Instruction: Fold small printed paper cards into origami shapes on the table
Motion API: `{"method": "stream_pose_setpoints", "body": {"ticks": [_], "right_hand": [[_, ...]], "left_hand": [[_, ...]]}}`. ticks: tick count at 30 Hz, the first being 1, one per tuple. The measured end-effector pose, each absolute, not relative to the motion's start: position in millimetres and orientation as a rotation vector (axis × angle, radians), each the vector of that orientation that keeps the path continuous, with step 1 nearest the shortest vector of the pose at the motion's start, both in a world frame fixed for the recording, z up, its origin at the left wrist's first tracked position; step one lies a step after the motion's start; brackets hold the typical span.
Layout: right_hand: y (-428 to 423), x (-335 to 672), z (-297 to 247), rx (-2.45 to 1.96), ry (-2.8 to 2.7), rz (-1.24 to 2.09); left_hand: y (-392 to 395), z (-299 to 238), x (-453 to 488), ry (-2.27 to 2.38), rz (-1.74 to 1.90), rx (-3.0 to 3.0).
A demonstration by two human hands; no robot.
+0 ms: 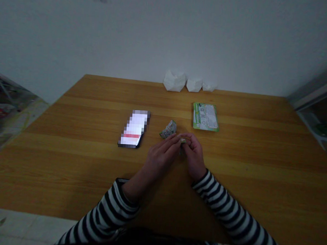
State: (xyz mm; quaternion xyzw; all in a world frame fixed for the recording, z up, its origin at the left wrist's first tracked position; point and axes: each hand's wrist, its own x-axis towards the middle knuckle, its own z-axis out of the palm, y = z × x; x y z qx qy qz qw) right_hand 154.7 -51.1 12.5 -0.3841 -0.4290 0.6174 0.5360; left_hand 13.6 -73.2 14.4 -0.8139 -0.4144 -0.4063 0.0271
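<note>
My left hand (pixel 161 155) and my right hand (pixel 193 154) meet over the middle of the wooden table (pixel 67 161), fingertips pinched together on a small folded piece of paper (pixel 182 141). Both wrists wear black-and-white striped sleeves. Just beyond my left fingertips lies another small folded printed paper (pixel 168 129) on the table. A phone (pixel 134 129) with a lit screen lies to the left of my hands.
A green and white printed packet (pixel 205 116) lies flat behind my right hand. Three white folded paper shapes (pixel 174 80) stand along the far edge by the wall. A shelf (pixel 318 121) is at the right, clutter at the left.
</note>
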Motion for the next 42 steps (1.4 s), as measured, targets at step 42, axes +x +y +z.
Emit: {"method": "stream_pose_setpoints", "body": {"ticks": [42], "right_hand": [[-40.9,170.6,4.9,-1.071,-1.124,1.249]], "left_hand": [[-58.5,14.2,20.6,-2.773,-3.234,-1.775]]}}
